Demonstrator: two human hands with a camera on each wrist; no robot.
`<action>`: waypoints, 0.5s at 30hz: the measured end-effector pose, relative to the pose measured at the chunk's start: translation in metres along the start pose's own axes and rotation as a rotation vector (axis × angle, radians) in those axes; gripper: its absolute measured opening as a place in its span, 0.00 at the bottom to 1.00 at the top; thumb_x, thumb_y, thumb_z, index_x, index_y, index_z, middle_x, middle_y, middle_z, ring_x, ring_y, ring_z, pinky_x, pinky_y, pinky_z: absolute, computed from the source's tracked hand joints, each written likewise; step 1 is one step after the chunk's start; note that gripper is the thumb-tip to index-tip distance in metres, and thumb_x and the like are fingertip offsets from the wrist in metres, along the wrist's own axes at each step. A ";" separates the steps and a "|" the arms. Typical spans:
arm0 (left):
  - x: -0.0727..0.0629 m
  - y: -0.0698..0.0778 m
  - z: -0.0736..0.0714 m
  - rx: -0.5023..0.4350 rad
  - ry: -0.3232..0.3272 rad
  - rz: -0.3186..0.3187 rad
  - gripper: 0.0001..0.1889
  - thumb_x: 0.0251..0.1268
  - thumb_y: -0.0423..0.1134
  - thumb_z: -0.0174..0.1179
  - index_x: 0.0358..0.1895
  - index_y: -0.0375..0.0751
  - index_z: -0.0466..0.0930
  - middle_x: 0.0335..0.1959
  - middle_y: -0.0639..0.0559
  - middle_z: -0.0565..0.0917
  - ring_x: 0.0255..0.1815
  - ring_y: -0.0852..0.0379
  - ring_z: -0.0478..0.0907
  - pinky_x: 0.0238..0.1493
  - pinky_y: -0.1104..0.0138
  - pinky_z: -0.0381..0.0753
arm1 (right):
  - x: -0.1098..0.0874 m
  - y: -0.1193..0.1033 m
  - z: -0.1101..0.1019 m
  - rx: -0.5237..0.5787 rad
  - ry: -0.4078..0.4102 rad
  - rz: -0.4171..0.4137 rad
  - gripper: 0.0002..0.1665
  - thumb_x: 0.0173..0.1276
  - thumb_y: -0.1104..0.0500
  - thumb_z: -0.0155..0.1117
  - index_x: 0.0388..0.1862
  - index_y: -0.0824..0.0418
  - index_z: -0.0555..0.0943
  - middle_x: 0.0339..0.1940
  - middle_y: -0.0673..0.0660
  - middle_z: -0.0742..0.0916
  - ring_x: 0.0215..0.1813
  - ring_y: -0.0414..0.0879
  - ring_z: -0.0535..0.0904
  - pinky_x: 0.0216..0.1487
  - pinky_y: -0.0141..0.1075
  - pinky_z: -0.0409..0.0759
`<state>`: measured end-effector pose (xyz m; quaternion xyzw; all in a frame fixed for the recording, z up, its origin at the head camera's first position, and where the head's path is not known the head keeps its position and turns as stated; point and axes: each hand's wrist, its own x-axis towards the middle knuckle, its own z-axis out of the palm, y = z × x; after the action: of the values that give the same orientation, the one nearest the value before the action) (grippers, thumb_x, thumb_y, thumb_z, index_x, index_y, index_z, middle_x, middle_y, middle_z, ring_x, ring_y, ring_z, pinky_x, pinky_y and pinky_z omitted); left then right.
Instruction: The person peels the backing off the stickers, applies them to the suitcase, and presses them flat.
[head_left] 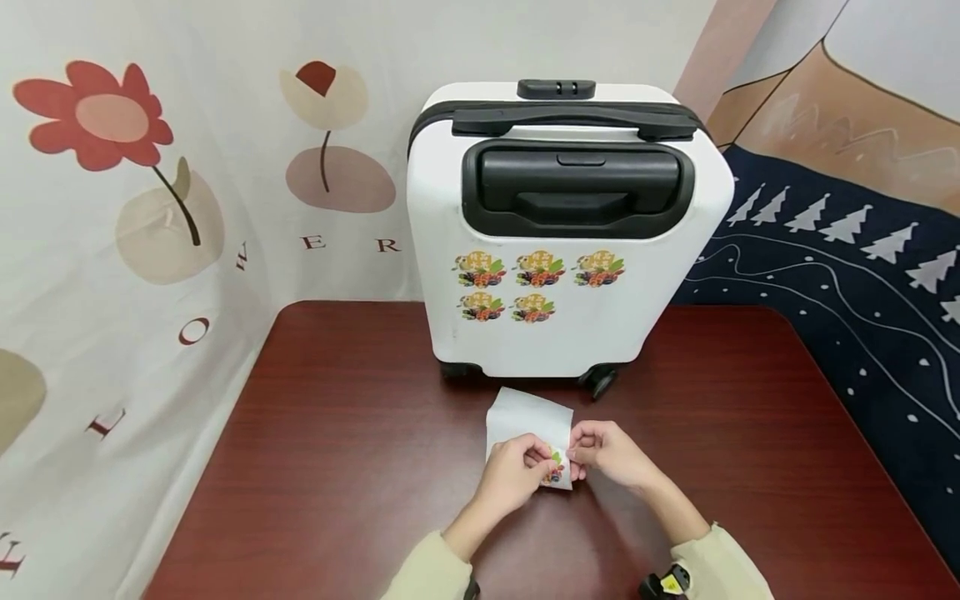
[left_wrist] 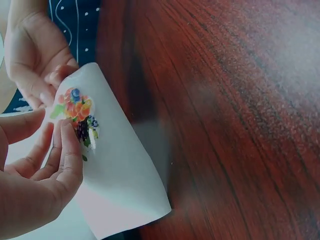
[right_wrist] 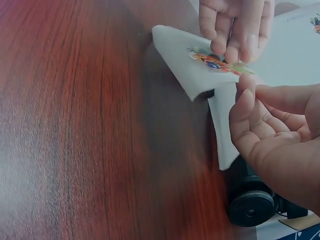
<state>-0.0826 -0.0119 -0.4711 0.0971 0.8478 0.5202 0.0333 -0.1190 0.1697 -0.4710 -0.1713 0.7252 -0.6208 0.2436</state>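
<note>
A white sticker sheet [head_left: 525, 410] lies at the front of the table, its near edge lifted and bent. On it is a colourful fruit-and-leaf sticker [left_wrist: 80, 110]. My left hand [head_left: 510, 477] reaches over the sheet, with thumb and fingers curled at the sticker. At the sheet's right edge, my right hand [head_left: 613, 454] pinches with thumb and index fingertips [right_wrist: 245, 82], close beside the sticker. Fingers hide part of the sticker. Behind the sheet stands a white suitcase [head_left: 585, 333], bearing several matching stickers [head_left: 540, 269] in two rows.
The suitcase rests upright on the dark red wooden table [head_left: 337, 433], with black wheels [head_left: 600, 382] near the sheet. Above its stickers is a black handle recess [head_left: 577, 187]. A flower-print cloth [head_left: 187, 167] hangs at left and a dark tree-print cloth [head_left: 825, 275] at right.
</note>
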 end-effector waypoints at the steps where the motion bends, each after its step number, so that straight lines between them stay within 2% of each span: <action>1: 0.000 0.000 0.000 0.006 0.000 0.007 0.05 0.51 0.31 0.66 0.26 0.40 0.78 0.21 0.56 0.80 0.23 0.65 0.76 0.26 0.75 0.74 | 0.001 0.000 0.001 0.002 -0.006 -0.005 0.03 0.60 0.74 0.55 0.30 0.77 0.72 0.18 0.64 0.80 0.20 0.45 0.77 0.24 0.40 0.78; 8: 0.000 -0.001 0.001 0.048 0.005 0.017 0.07 0.48 0.32 0.68 0.25 0.40 0.77 0.20 0.57 0.78 0.23 0.66 0.75 0.26 0.74 0.73 | 0.002 0.004 0.003 0.024 -0.008 0.013 0.03 0.60 0.74 0.53 0.30 0.77 0.72 0.19 0.63 0.80 0.21 0.46 0.77 0.25 0.40 0.78; 11: 0.000 0.000 0.002 0.066 0.012 0.012 0.08 0.47 0.31 0.68 0.24 0.40 0.76 0.20 0.58 0.77 0.22 0.66 0.74 0.26 0.74 0.73 | 0.002 0.005 0.003 0.042 -0.009 0.020 0.01 0.59 0.74 0.55 0.29 0.74 0.73 0.19 0.64 0.80 0.21 0.46 0.78 0.26 0.38 0.78; 15: -0.001 0.000 0.004 0.083 0.019 0.007 0.08 0.46 0.31 0.68 0.24 0.40 0.76 0.19 0.58 0.77 0.22 0.67 0.73 0.26 0.75 0.73 | 0.002 0.006 0.004 0.039 -0.012 0.014 0.03 0.58 0.74 0.57 0.27 0.70 0.74 0.19 0.62 0.81 0.21 0.46 0.78 0.25 0.37 0.78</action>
<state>-0.0806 -0.0087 -0.4732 0.0963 0.8687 0.4855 0.0195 -0.1182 0.1662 -0.4780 -0.1651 0.7129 -0.6319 0.2554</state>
